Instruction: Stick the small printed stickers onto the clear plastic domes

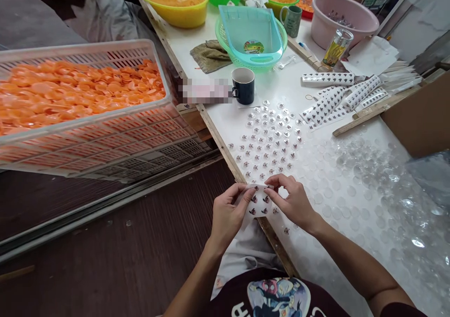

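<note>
A small white sticker sheet [259,205] printed with dark figures is held up over the table's wooden edge. My left hand [230,209] pinches its left side between thumb and fingers. At the upper right corner, my right hand [290,200] is closed on the same sheet, thumb and forefinger close together. Just beyond the hands lie many clear round discs [269,139] bearing the same kind of print. Plain transparent discs [330,186] spread to the right, piling up farther over. Whether a sticker is coming loose cannot be made out.
Rolled sticker sheets [326,79] lie at the right behind a wooden strip [358,115]. A dark mug [243,86], a turquoise basin [253,31] and a glass [337,47] stand farther back. On the left is a crate [105,115] of orange pieces.
</note>
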A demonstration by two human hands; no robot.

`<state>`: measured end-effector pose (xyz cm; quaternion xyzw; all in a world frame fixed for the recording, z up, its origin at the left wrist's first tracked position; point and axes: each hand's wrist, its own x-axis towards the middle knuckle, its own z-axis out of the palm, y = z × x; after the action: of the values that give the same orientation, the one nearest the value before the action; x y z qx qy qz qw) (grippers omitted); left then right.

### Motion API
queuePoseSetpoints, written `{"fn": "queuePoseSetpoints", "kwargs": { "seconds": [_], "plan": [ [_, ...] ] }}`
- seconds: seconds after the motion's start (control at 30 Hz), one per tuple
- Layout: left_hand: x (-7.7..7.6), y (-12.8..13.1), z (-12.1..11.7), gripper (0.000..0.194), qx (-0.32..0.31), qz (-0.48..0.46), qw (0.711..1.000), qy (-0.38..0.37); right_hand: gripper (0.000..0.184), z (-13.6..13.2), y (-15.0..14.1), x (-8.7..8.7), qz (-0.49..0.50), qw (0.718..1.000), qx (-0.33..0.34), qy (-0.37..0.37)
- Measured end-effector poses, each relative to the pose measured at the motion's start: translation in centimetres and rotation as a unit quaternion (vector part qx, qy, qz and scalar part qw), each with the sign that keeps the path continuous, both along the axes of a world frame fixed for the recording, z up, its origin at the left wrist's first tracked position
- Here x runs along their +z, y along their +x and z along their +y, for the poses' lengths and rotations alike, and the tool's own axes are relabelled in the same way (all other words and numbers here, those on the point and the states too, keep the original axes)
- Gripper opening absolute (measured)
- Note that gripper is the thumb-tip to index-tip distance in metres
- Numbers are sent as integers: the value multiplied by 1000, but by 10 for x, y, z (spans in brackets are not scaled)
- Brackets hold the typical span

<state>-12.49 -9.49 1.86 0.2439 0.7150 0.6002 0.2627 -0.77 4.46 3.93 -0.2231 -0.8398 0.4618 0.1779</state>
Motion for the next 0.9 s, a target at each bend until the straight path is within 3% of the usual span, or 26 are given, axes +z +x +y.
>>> {"fn": "queuePoseSetpoints", "kwargs": {
  "seconds": [0.17, 0.27, 0.43, 0.57, 0.67, 0.77, 0.9],
  "plan": [
    [0, 2, 0, 24, 19, -1, 1000, -16, 6, -1, 4, 8, 57, 996, -40, 48],
    [2, 4, 2, 25, 20, 0, 1000, -20, 3, 1, 1, 12, 84, 994, -73, 17],
    [4, 7, 4, 28, -2, 29, 999, -24, 29, -2, -9, 8, 49, 998, -28, -40],
    [0, 7, 3, 35, 3, 40, 999, -37, 24, -10, -10, 6, 79, 995, -24, -62],
    [-2, 6, 2, 35, 0, 38, 999, -35, 24, -4, -10, 14, 111, 990, -23, -88],
    [-2, 3, 1, 33, 1, 35, 999, -36, 29, 36, -6, 24, 153, 980, -81, -100],
    [-2, -1, -3, 34, 17, 24, 999, -34, 48, 136, 12, 12, 181, 956, -227, -36]
  ]
}}
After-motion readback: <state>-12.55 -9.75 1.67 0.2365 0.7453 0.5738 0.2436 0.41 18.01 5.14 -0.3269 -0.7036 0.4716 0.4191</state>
